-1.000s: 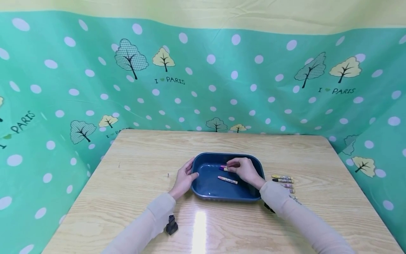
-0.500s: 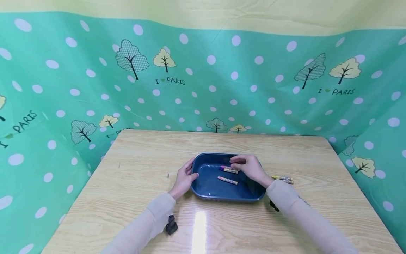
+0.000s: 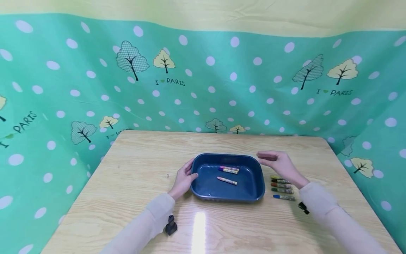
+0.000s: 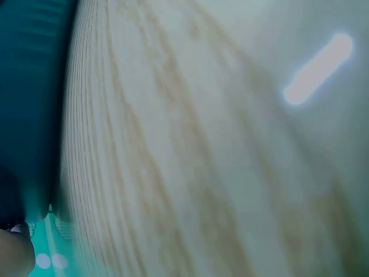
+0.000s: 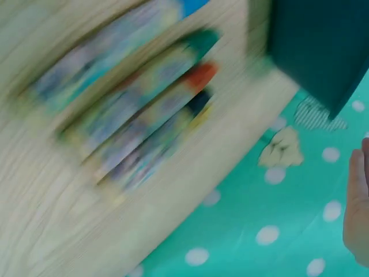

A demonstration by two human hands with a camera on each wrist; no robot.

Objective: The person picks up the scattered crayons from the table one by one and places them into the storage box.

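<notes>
My left hand (image 3: 183,179) grips the left wall of a dark blue rectangular tray (image 3: 219,198), its thumb over the rim. Inside lie a magenta crayon (image 3: 234,169), a purple crayon (image 3: 229,171) beside it, and a pale pink crayon (image 3: 227,181) nearer the front. Past the tray's right rim, my right hand (image 3: 280,163) hovers with nothing visible in it. Under and in front of it, several crayons form a row: yellow (image 3: 274,177), black (image 3: 280,181), red (image 3: 281,185), green (image 3: 282,191) and blue (image 3: 284,197). They look blurred in the right wrist view.
A light wooden table (image 3: 139,155) carries everything. Behind it hangs a green dotted cloth (image 3: 203,77) printed with trees. A tiny scrap (image 3: 167,175) lies left of the tray. Each wrist wears a black camera, the left camera (image 3: 171,225) near the tabletop.
My right hand has let go of the purple crayon in the tray, lifted, and moved right, out over the crayon row. The left hand keeps its hold on the tray.
</notes>
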